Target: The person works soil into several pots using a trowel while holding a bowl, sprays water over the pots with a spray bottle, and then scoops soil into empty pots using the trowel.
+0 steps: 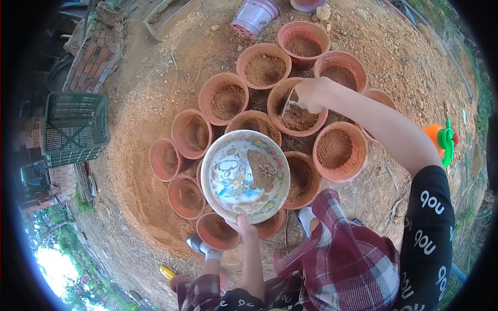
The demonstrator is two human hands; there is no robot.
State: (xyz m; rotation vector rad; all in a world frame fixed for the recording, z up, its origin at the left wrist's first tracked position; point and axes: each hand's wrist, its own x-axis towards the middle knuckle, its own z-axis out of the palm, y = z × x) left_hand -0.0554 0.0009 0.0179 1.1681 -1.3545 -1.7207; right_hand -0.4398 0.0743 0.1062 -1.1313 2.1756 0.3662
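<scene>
My left hand (244, 228) grips the near rim of a white patterned bowl (223, 194), holding it above the pots. A heap of brown soil (263, 168) lies on the right side of its inside. My right hand (311, 95) is closed around a small trowel (287, 102), its grey blade pointing down inside a terracotta-coloured pot (322, 123). Loose soil (298, 120) covers the bottom of that pot. My fingers hide part of the trowel's handle. The bowl partly covers the pot (254, 118) behind it.
Several pots with soil stand close around, such as one pot (340, 152) at right and another pot (223, 98) at left. A purple pot (254, 18) lies tipped at the back. A green crate (75, 127) is far left; an orange-and-green watering can (441, 140) is right.
</scene>
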